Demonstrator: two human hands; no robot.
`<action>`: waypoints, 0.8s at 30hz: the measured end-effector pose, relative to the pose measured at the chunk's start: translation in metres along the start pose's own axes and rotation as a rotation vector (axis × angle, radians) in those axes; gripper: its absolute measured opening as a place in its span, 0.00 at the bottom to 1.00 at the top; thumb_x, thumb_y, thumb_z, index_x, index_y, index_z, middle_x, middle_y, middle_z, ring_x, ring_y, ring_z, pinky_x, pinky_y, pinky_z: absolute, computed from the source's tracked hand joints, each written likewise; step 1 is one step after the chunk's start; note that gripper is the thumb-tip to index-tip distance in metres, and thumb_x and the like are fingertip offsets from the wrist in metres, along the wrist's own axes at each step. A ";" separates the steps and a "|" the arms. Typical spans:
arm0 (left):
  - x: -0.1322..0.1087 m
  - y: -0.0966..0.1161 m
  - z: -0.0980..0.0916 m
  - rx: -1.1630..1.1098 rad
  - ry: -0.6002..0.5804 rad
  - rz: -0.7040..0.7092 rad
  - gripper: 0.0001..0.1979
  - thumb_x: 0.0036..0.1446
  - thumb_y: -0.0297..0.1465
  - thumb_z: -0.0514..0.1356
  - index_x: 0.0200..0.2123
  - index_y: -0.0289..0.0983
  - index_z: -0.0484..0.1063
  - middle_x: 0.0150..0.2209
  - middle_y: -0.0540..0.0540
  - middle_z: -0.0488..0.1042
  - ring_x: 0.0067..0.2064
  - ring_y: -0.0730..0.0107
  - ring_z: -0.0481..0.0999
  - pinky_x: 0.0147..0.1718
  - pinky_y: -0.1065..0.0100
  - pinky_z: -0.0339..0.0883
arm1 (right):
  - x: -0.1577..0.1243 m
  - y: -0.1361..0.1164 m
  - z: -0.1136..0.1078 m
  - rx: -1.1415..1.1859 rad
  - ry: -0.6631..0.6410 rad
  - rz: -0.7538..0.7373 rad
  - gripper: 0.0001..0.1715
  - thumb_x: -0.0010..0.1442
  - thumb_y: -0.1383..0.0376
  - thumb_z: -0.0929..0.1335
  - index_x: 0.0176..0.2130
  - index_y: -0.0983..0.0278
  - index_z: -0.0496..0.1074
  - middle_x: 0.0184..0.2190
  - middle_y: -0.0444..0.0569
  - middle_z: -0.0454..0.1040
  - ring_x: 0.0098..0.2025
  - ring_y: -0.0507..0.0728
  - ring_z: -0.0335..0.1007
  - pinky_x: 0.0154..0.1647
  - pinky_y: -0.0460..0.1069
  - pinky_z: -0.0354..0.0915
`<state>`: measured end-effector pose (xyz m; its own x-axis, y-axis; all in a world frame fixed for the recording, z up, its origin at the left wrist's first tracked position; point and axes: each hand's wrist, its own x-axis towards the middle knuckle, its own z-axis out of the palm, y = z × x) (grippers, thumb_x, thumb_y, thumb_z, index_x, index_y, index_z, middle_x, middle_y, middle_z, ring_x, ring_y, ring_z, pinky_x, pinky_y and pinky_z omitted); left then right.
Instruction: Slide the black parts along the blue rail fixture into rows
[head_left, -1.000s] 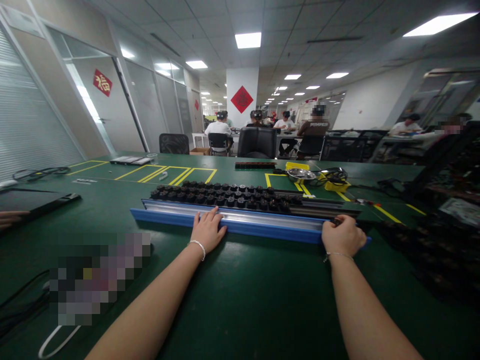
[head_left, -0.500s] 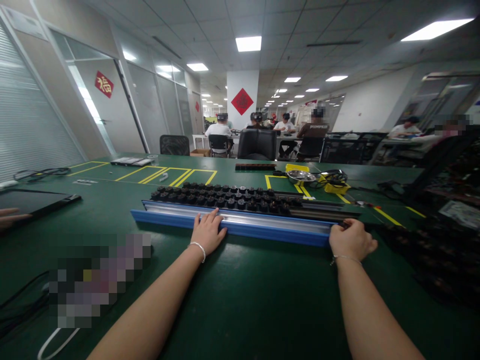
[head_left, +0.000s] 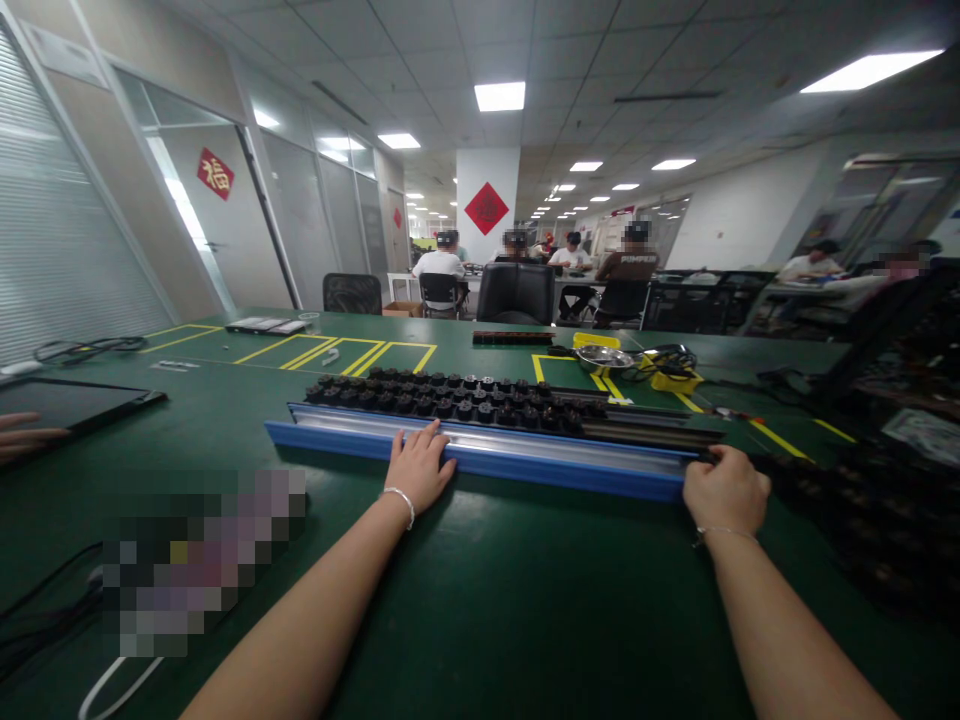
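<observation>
A long blue channel-shaped strip (head_left: 555,472) with a silvery inner face lies across the green table in front of me. My left hand (head_left: 420,465) rests on its middle, fingers stretched out over the silvery face. At the strip's right end, my right hand (head_left: 727,490) is closed in a fist-like pinch; what its fingers hold is hidden. Right behind the strip stand rows of small black round parts (head_left: 442,398), set on dark rails (head_left: 652,432) that run out to the right.
Another person's hand (head_left: 26,435) lies by a dark tablet-like panel (head_left: 82,405) at left. A blurred-out object (head_left: 210,560) and cables are nearer. Farther back are a metal bowl (head_left: 604,358), yellow trays (head_left: 675,381) and tape markings. Dark parts (head_left: 877,510) pile up at right.
My right hand has slid to the right along the strip's end, baring more of the blue edge. My left hand has stayed in place on the strip.
</observation>
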<state>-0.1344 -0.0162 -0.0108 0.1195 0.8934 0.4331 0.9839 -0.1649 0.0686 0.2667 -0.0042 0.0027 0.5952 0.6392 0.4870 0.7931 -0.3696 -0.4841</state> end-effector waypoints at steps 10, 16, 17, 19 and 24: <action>0.000 0.000 0.000 -0.012 0.013 0.007 0.16 0.56 0.38 0.53 0.47 0.43 0.68 0.61 0.45 0.61 0.57 0.57 0.64 0.59 0.49 0.45 | 0.007 0.008 -0.004 0.037 0.032 0.056 0.19 0.53 0.65 0.59 0.44 0.68 0.68 0.34 0.56 0.69 0.41 0.62 0.61 0.43 0.53 0.57; 0.000 0.000 0.000 -0.008 0.002 0.002 0.16 0.56 0.39 0.53 0.47 0.43 0.68 0.61 0.44 0.61 0.57 0.57 0.64 0.59 0.48 0.44 | 0.011 0.013 -0.003 0.025 0.023 0.082 0.21 0.53 0.66 0.60 0.46 0.69 0.68 0.34 0.56 0.68 0.41 0.61 0.60 0.43 0.53 0.57; 0.000 0.000 0.000 -0.006 0.002 0.004 0.16 0.56 0.39 0.53 0.47 0.43 0.68 0.61 0.45 0.61 0.57 0.57 0.64 0.59 0.48 0.44 | 0.012 0.014 -0.003 0.016 0.025 0.087 0.21 0.53 0.66 0.60 0.46 0.69 0.68 0.34 0.56 0.68 0.40 0.61 0.60 0.43 0.53 0.57; -0.001 -0.001 0.000 -0.003 0.003 0.005 0.16 0.56 0.39 0.53 0.47 0.43 0.68 0.61 0.45 0.61 0.57 0.58 0.64 0.59 0.48 0.44 | 0.014 0.017 -0.001 0.003 0.030 0.088 0.21 0.53 0.66 0.60 0.46 0.69 0.68 0.33 0.56 0.68 0.39 0.60 0.60 0.43 0.52 0.57; 0.000 -0.001 0.000 0.001 0.009 0.011 0.16 0.57 0.39 0.53 0.47 0.43 0.68 0.61 0.44 0.60 0.57 0.57 0.63 0.59 0.47 0.43 | 0.018 0.024 0.000 -0.001 0.054 0.082 0.21 0.53 0.66 0.59 0.46 0.69 0.69 0.34 0.56 0.69 0.38 0.60 0.60 0.43 0.51 0.56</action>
<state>-0.1353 -0.0163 -0.0114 0.1287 0.8878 0.4418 0.9828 -0.1738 0.0631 0.2966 -0.0020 -0.0003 0.6645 0.5692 0.4842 0.7413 -0.4204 -0.5231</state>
